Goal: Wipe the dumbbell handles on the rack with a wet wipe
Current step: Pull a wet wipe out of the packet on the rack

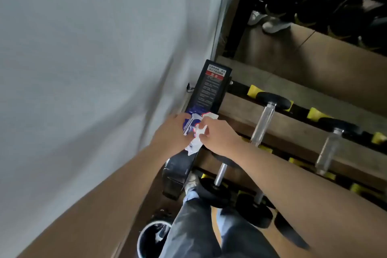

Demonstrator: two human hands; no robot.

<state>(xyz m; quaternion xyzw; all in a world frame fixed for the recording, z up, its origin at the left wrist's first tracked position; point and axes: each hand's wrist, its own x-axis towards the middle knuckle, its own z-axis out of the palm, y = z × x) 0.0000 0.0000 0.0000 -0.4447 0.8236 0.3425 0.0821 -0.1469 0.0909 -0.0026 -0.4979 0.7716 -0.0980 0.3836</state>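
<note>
Packet of wet wipes (191, 125) held w/ both hands: L hand (172, 133) grips its blue side, R hand (220, 134) pinches white edge. Sits over rack end post (211, 88); dumbbell handles (263, 124) just right, untouched.

The wet wipe packet (193, 130), white with blue and red print, is crumpled before the end post (211, 90) of the rack (301, 110). Chrome-handled dumbbells (262, 123) lie crosswise, right of that post.

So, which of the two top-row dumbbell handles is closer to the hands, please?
The left handle, just beyond the right hand; the other handle lies farther right.
</note>
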